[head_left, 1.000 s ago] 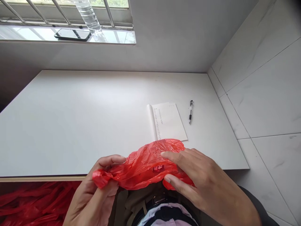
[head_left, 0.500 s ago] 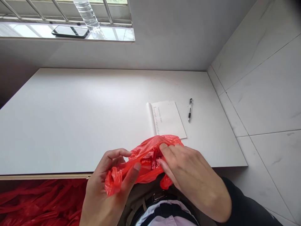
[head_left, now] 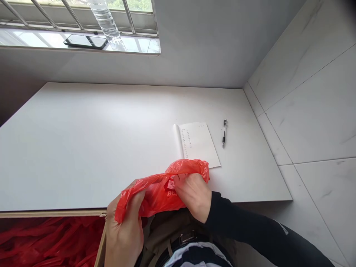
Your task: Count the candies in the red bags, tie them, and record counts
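Note:
A crumpled red plastic bag point(head_left: 158, 191) is held over my lap at the near edge of the white table point(head_left: 83, 148). My left hand point(head_left: 124, 235) grips its left end, fingers closed round the plastic. My right hand point(head_left: 193, 196), in a black sleeve, is curled into the bag's right part, fingers buried in the folds. A small printed label shows between the hands.
An open notebook point(head_left: 198, 144) and a black pen point(head_left: 224, 132) lie on the table right of centre. A phone point(head_left: 85, 40) and a clear bottle point(head_left: 107, 22) stand on the window sill. More red plastic point(head_left: 41, 241) is heaped under the table at left. A tiled wall stands at right.
Both hands have bunched the bag tighter. My right hand went from flat fingers on top to curled into the plastic; my left hand shifted its hold along the left end.

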A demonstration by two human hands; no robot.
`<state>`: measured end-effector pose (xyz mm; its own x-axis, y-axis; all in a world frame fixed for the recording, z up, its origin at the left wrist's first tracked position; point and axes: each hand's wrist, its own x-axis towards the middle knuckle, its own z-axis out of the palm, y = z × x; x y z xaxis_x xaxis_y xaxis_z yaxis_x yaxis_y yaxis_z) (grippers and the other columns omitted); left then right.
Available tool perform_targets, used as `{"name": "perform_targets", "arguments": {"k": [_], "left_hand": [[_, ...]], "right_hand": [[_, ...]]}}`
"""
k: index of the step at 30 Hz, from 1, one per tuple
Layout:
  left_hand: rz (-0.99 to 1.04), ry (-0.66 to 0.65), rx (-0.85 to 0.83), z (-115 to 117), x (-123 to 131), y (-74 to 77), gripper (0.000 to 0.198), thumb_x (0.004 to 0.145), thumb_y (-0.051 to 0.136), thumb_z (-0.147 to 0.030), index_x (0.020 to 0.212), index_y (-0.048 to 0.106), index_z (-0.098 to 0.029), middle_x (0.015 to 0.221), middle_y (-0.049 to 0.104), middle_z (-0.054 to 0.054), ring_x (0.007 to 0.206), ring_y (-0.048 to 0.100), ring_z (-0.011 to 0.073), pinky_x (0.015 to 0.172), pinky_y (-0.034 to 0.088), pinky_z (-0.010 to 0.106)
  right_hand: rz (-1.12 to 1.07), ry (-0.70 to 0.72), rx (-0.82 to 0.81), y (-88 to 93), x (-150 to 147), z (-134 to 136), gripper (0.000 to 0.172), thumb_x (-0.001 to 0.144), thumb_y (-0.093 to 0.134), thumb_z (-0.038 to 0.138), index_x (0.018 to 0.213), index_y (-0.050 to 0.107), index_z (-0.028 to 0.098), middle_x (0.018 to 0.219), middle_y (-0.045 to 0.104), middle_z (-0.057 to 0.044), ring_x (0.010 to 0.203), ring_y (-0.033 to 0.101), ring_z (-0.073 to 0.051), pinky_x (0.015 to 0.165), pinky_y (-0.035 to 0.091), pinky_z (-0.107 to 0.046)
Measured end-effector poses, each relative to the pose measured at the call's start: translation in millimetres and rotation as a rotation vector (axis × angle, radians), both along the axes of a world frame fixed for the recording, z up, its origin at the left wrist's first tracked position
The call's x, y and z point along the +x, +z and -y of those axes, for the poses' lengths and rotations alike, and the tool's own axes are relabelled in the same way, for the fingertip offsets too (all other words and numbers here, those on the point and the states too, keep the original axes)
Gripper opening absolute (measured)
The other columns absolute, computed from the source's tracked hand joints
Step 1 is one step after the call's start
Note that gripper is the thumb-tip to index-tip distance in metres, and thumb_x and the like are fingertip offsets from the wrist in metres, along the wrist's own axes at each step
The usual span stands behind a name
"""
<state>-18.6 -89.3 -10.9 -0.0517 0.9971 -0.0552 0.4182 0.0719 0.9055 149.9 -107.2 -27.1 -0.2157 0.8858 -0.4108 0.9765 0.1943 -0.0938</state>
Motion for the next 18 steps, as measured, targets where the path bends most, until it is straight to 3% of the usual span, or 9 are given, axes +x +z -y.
{"name": "perform_targets", "arguments": {"k": [3,5,7,10,13,16,18], "left_hand": [[-0.125,-0.085,0.071,-2,-20,-10.1,0.021,0.075,0.069,-0.034,0.093,0.078,-0.027,0.104,0.074,0.005,0.108,0.064,0.0312,0.114,0.04,0.047],[-0.152,-0.086,0.088,-3,-32,-12.9,0.025,0.071,0.072,-0.031,0.094,0.079,-0.027,0.107,0.073,0.006,0.114,0.062,0.0335,0.122,0.029,0.05],[-0.15,-0.072,0.063,-4,-35,-11.7,0.023,0.072,0.072,-0.03,0.094,0.079,-0.027,0.107,0.073,0.006,0.117,0.061,0.0331,0.123,0.028,0.048],[-0.064,-0.135,-0.061,-3,-23,-2.7,0.023,0.086,0.064,-0.035,0.103,0.078,-0.028,0.109,0.075,0.003,0.117,0.063,0.0283,0.115,0.042,0.041],[0.189,-0.26,-0.229,-4,-2,9.4,0.032,0.097,0.053,-0.046,0.113,0.076,-0.031,0.124,0.073,0.0,0.12,0.064,0.0247,0.102,0.052,0.031],[0.403,-0.262,-0.326,-7,8,16.7,0.037,0.096,0.054,-0.052,0.115,0.076,-0.03,0.13,0.071,0.001,0.116,0.065,0.0241,0.09,0.056,0.025],[0.445,-0.228,-0.347,-9,9,17.8,0.035,0.095,0.057,-0.052,0.115,0.075,-0.03,0.133,0.068,0.001,0.102,0.068,0.021,0.079,0.057,0.023]], "right_hand": [[-0.014,0.014,0.015,-2.2,2,3,0.023,0.077,0.063,-0.004,0.093,0.063,0.011,0.088,0.069,-0.012,0.074,0.068,-0.023,0.049,0.045,-0.029],[-0.032,0.008,0.027,4.4,6,8,0.033,0.077,0.062,-0.003,0.107,0.062,0.011,0.092,0.07,-0.011,0.075,0.069,-0.024,0.051,0.046,-0.031],[-0.048,-0.029,0.012,17.5,12,13,0.043,0.079,0.059,-0.004,0.119,0.058,0.012,0.091,0.07,-0.009,0.074,0.069,-0.024,0.053,0.045,-0.032],[-0.036,-0.112,-0.062,42.4,22,20,0.043,0.082,0.054,-0.006,0.118,0.059,0.016,0.081,0.069,-0.005,0.07,0.069,-0.023,0.053,0.039,-0.033],[-0.01,-0.158,-0.125,58.9,29,22,0.037,0.082,0.053,-0.007,0.107,0.062,0.019,0.078,0.068,-0.004,0.066,0.066,-0.022,0.052,0.032,-0.033],[-0.012,-0.155,-0.133,58.5,33,22,0.038,0.078,0.057,-0.008,0.104,0.062,0.018,0.077,0.068,-0.003,0.065,0.065,-0.021,0.051,0.027,-0.033],[-0.066,-0.143,-0.118,53.0,36,22,0.042,0.073,0.06,-0.008,0.106,0.062,0.018,0.075,0.068,-0.002,0.064,0.063,-0.021,0.051,0.025,-0.032]]}}
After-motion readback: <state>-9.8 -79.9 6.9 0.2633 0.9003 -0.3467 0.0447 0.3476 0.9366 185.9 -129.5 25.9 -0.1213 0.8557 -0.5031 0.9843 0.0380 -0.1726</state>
